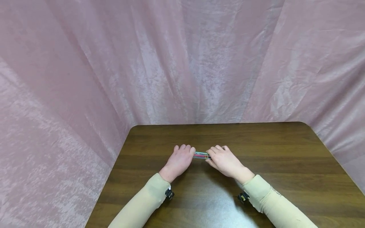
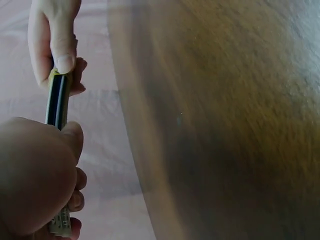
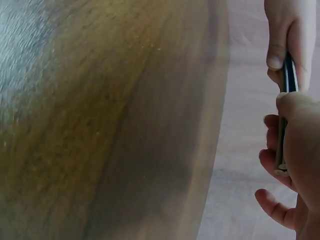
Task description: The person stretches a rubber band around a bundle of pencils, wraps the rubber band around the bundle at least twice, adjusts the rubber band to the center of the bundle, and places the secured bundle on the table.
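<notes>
A slim bundle of pencils (image 1: 201,155), with coloured stripes showing, spans the gap between my two hands above the table. My left hand (image 1: 180,159) grips one end, its fingers wrapped around it in the left wrist view. The other end is held by my right hand (image 1: 226,161), its thumb along the bundle. A yellow band (image 2: 54,73) circles the pencils close to the right hand's thumb. Blunt pencil ends (image 3: 281,172) stick out below the right palm. Most of the bundle's length is hidden inside the hands.
Below the hands lies a brown wooden table (image 1: 285,148) with rounded far corners. Pink velvet curtains (image 1: 199,63) hang behind it and along its sides. A small dark wrist camera (image 1: 169,193) sits at the left cuff, another camera (image 1: 243,197) at the right.
</notes>
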Action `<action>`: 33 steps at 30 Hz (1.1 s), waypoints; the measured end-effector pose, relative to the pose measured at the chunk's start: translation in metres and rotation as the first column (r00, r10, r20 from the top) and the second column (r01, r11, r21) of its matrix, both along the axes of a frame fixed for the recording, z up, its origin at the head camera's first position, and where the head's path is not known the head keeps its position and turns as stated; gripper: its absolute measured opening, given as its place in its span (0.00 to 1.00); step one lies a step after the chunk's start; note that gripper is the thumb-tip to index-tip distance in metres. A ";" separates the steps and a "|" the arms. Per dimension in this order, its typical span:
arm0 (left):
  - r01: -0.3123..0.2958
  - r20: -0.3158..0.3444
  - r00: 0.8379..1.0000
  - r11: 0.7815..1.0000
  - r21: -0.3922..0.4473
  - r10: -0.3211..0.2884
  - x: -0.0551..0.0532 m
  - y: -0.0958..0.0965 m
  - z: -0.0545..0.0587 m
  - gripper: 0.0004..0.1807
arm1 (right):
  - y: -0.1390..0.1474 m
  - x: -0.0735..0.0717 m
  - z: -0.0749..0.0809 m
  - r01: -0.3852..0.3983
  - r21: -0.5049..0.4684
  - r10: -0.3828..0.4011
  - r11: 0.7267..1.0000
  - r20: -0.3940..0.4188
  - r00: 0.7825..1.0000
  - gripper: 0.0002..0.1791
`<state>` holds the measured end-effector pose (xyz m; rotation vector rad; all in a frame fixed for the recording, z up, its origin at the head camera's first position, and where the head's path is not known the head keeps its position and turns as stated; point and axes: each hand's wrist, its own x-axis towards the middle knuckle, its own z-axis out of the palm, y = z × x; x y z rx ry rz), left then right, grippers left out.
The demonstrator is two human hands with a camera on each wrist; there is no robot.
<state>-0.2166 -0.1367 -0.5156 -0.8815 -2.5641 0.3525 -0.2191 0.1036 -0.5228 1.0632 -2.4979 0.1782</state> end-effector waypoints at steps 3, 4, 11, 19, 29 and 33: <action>0.028 -0.003 1.000 1.000 -0.005 -0.028 0.002 0.006 -0.001 0.05 | -0.005 0.001 -0.001 -0.007 0.019 0.006 1.000 0.026 1.000 0.16; 0.033 0.006 0.999 0.999 -0.005 -0.033 0.003 0.008 -0.002 0.05 | -0.006 0.002 -0.001 -0.006 0.021 0.005 1.000 0.042 0.999 0.17; -0.015 0.106 0.994 0.999 0.044 0.011 -0.002 0.004 -0.007 0.08 | 0.005 0.001 0.002 0.058 -0.031 -0.053 0.998 0.142 0.988 0.26; -0.002 0.128 0.992 0.998 0.068 -0.007 -0.003 0.004 -0.007 0.19 | 0.007 -0.001 0.004 0.008 0.012 -0.009 1.000 0.124 0.992 0.15; 0.016 0.079 0.997 0.999 0.048 -0.020 -0.001 0.008 -0.012 0.19 | 0.005 -0.001 -0.003 -0.005 -0.024 0.009 1.000 0.181 0.983 0.17; 0.014 0.080 0.997 0.999 0.046 -0.017 -0.002 0.006 -0.011 0.19 | 0.003 -0.002 -0.003 0.008 -0.061 0.007 0.998 0.235 0.972 0.23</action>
